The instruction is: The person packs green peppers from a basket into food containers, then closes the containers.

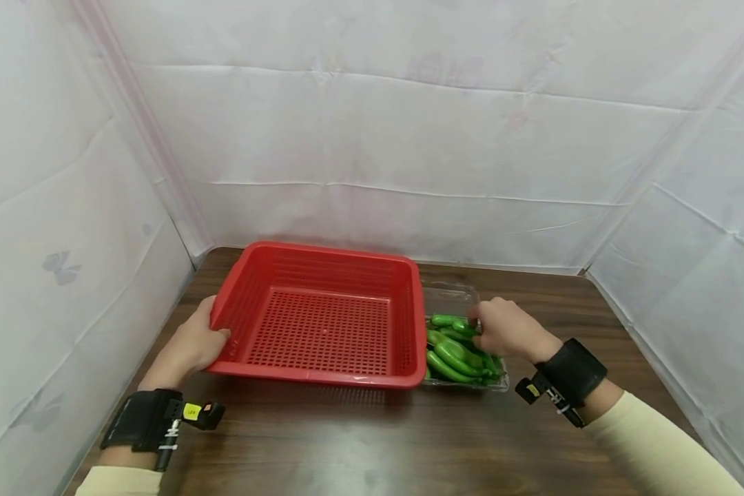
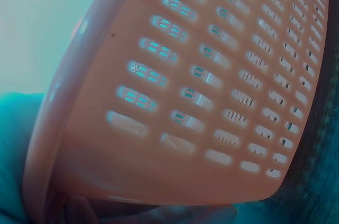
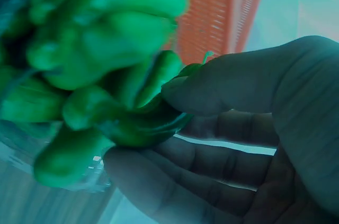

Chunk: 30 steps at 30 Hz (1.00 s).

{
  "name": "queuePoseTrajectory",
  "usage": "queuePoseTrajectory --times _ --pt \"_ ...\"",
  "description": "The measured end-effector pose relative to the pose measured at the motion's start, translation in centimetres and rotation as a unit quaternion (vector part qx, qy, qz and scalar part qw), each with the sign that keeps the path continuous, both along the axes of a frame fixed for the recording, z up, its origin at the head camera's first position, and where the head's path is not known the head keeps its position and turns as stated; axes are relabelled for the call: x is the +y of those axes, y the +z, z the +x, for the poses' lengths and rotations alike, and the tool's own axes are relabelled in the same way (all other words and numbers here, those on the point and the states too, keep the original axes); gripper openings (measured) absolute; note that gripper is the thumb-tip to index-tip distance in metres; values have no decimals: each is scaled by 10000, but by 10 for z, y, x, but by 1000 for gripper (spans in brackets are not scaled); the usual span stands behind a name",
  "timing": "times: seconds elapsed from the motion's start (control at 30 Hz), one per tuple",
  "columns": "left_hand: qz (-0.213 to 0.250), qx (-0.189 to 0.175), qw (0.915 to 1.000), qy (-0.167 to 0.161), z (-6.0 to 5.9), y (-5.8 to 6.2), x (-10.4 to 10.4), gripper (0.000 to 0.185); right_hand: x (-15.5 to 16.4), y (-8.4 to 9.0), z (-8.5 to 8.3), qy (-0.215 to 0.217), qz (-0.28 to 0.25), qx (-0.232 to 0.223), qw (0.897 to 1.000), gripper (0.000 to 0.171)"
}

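Head view shows my left hand point(image 1: 192, 344) gripping the 9 o'clock rim of the red basket point(image 1: 322, 317), a shallow square one with slotted walls and floor, on the dark wood desk point(image 1: 359, 441). At its 3 o'clock side, touching it, a clear tray point(image 1: 455, 297) holds glossy green peppers point(image 1: 455, 355), long and curved. My right hand point(image 1: 502, 329) pinches one pepper between thumb and fingers.
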State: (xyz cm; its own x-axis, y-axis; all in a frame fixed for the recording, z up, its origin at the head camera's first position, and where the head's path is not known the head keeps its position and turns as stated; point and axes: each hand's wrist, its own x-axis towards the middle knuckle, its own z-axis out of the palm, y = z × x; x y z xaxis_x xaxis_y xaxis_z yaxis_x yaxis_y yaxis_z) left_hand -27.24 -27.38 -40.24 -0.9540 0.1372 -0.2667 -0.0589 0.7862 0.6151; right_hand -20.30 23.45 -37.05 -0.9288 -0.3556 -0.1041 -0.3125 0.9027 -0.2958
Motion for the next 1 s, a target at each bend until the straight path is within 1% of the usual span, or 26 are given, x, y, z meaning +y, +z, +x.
queuePoseTrajectory --times 0.03,0.17,0.23,0.27,0.37,0.5,0.67,0.77,0.9,1.0 --pt "4 0 10000 -7 0 0 0 73 0 -4 1 -11 9 -21 10000 6" --pt "13 -43 10000 -17 3 0 -1 73 -1 -17 2 -82 88 -91 9999 7" --pt "6 -31 10000 -23 4 0 -1 73 -2 -20 2 -97 121 -125 9998 7" --pt "20 -27 10000 -26 4 0 -1 72 -2 -22 2 -105 143 -119 9998 11" --pt "47 33 10000 -53 4 -1 -1 72 -3 -24 0 -117 174 -85 9997 10" --pt "24 116 9999 -82 2 0 0 72 -2 -23 -1 -148 191 -76 9997 8" --pt "16 104 9999 -91 -1 0 0 74 0 -20 1 -196 143 -109 9996 18" --pt "75 89 9999 -59 0 -2 -1 75 3 -17 4 -258 12 -155 9995 25" --pt "276 77 9996 50 3 -4 -3 75 11 -14 4 -330 -249 -143 9990 29" --pt "359 132 9992 81 4 -4 -7 77 17 -9 2 -418 -449 17 9981 29"
